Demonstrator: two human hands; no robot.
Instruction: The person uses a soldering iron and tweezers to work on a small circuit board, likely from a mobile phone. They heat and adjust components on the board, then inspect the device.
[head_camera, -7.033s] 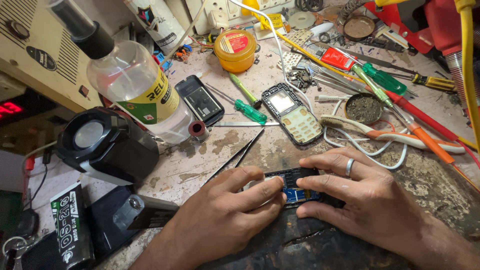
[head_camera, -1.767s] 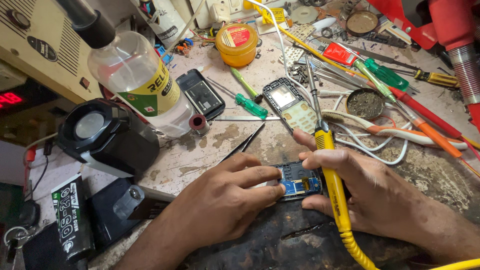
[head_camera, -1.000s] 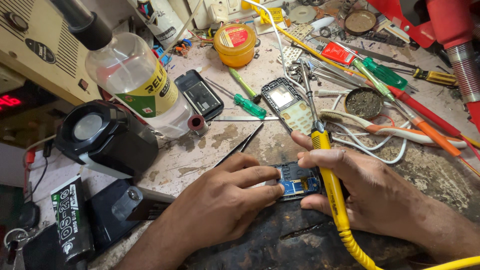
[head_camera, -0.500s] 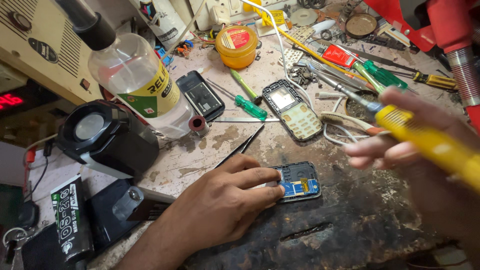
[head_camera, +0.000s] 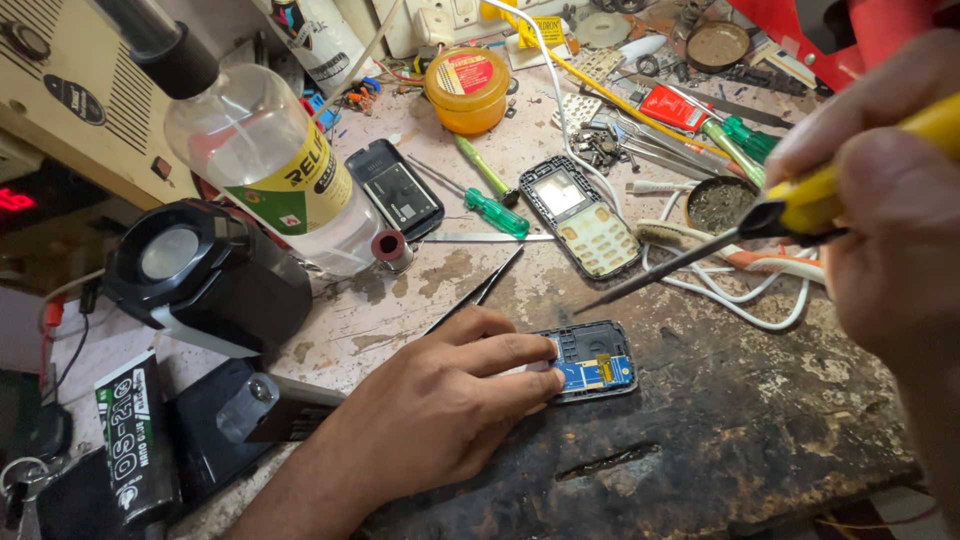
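Left hand (head_camera: 440, 410) lies flat on the worn dark workbench (head_camera: 760, 420), fingertips pressed on the near-left edge of the small opened phone body with exposed blue circuit board (head_camera: 590, 362), pinning it rather than gripping it. Right hand (head_camera: 890, 215), above and to the right of that board, is closed round a yellow-handled soldering iron (head_camera: 800, 205); its dark tip (head_camera: 585, 310) hangs just above the board's far edge, not touching. Judged step: board steadied, iron being brought in. The next move calls for a small, steady descent onto one contact while the left fingers stay off the hot spot. Counts: one open board, one grey keypad phone front (head_camera: 580, 215) beyond it, one black phone back cover (head_camera: 400, 190), two green-handled screwdrivers (head_camera: 495, 210), one clear plastic bottle (head_camera: 270, 170), one orange round tin (head_camera: 467, 88), one black tweezers (head_camera: 480, 290).
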